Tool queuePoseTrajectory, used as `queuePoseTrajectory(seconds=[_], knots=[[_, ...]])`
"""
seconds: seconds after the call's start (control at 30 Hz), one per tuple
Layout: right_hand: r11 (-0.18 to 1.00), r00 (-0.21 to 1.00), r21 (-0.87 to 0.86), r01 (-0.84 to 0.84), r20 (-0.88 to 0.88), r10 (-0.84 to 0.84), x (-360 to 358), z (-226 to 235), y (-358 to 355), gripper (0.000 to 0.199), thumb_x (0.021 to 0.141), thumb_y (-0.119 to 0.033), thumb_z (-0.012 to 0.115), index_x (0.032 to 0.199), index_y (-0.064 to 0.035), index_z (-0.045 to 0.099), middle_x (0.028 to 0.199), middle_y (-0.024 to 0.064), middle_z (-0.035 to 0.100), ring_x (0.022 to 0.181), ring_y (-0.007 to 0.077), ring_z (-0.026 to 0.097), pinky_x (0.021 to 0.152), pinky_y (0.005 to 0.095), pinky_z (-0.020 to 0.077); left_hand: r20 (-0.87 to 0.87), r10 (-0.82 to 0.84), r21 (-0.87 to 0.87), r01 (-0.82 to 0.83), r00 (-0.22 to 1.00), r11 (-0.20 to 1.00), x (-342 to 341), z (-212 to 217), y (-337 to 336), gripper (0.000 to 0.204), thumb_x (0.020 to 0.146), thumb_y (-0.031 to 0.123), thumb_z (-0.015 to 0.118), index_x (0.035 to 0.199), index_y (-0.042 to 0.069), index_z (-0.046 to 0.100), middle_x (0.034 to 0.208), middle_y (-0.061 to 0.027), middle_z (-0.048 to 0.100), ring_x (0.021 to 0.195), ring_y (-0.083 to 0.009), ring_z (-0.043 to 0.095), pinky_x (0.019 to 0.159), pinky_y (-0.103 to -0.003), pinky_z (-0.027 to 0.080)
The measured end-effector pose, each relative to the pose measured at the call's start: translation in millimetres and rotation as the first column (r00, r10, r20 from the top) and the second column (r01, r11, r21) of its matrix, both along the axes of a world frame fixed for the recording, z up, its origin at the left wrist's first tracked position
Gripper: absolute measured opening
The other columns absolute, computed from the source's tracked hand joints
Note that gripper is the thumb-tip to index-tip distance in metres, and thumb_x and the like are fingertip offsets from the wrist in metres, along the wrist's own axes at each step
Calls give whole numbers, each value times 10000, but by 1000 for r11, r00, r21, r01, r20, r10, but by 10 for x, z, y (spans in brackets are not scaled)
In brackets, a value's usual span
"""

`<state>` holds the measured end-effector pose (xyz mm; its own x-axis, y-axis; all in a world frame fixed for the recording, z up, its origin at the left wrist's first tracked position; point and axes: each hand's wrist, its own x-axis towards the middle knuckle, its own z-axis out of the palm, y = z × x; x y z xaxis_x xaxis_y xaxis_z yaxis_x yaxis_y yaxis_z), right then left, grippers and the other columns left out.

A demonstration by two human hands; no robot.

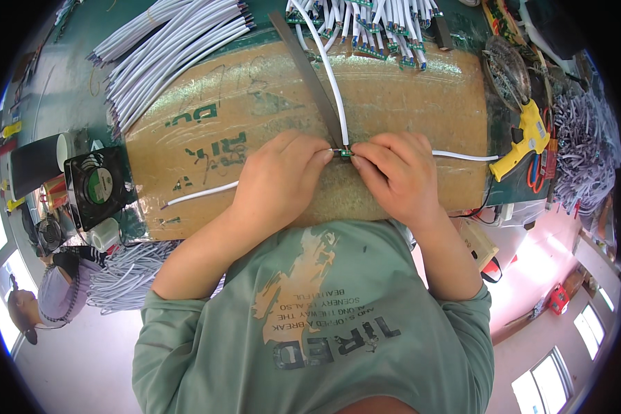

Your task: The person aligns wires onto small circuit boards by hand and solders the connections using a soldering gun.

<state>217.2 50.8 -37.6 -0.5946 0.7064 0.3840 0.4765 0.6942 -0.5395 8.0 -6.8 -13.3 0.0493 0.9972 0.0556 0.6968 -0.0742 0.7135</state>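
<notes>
A small green circuit board (pixel 346 153) lies between my fingertips near the front of the brown board. A white cable (pixel 330 69) runs down to it from the far side. My left hand (pixel 283 174) is closed in a pinch at the board's left side; a white cable (pixel 201 194) emerges from under it toward the left. On the other side my right hand (pixel 399 172) pinches close to the board's right edge, and a white cable (pixel 462 156) extends from it to the right. The cable ends inside both pinches are mostly hidden. Beside the upright cable lies a flat metal bar (pixel 305 74).
White cables (pixel 165 58) are bundled at the far left; more with green boards (pixel 386 31) lie at the back. A yellow glue gun (pixel 524 141) and a wire-filled dish (pixel 507 72) are at right. A black fan (pixel 96 188) stands left. Another person (pixel 55 293) is farther left.
</notes>
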Motion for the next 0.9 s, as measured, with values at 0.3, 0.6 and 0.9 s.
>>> queuePoseTrajectory(seconds=[0.3, 0.6, 0.9], knots=[[1000, 1000, 6, -1, -28, 1, -5, -3, 16, 179, 787, -150, 771, 959, -148, 720, 879, 1, 646, 777, 223, 610, 723, 370, 410, 19, 28, -57, -27, 999, 998, 26, 19, 7, 101, 902, 109, 676, 951, 23, 690, 888, -143, 666, 841, -350, 647, 740, -416, 513], [1000, 999, 3, -19, -35, 20, -3, 10, 37, 191, 774, -125, 777, 956, -145, 720, 873, 3, 641, 768, 227, 611, 716, 367, 408, 80, 16, -62, -11, 997, 998, 44, 24, 14, 101, 904, 106, 679, 966, 28, 694, 899, -139, 668, 845, -335, 650, 737, -402, 510], [999, 998, -2, -40, -48, 40, -4, 32, 51, 183, 781, -112, 769, 953, -136, 712, 869, 1, 632, 787, 217, 619, 724, 361, 407, 108, 12, -98, -2, 994, 995, 33, 41, 41, 104, 914, 109, 674, 975, 27, 695, 913, -141, 670, 868, -336, 650, 761, -402, 508]])
